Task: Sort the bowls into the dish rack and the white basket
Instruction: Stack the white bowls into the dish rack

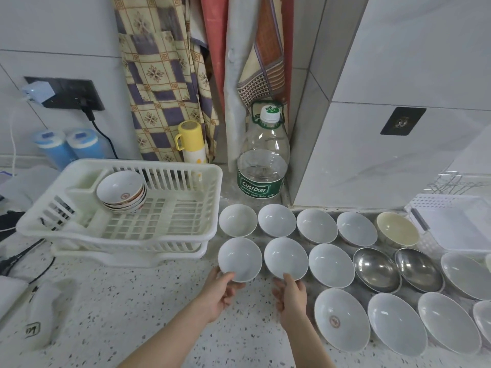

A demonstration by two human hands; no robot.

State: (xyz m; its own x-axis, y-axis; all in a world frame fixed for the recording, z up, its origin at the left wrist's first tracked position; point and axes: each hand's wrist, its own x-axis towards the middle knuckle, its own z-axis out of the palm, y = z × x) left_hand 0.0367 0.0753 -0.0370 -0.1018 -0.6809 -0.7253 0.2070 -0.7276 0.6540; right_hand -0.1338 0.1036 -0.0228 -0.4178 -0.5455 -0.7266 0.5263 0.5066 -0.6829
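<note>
White bowl (240,258) gripped by left hand (222,290), second white bowl (286,257) by right hand (291,293), two steel bowls (376,269)

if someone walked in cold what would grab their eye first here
Rows of bowls spread across the speckled counter, mostly white with two steel bowls among them. At their near left corner both hands are at work: the left hand holds one white bowl by its rim, and the right hand holds its neighbour. Left of that, the white dish rack holds a small stack of patterned bowls.
</note>
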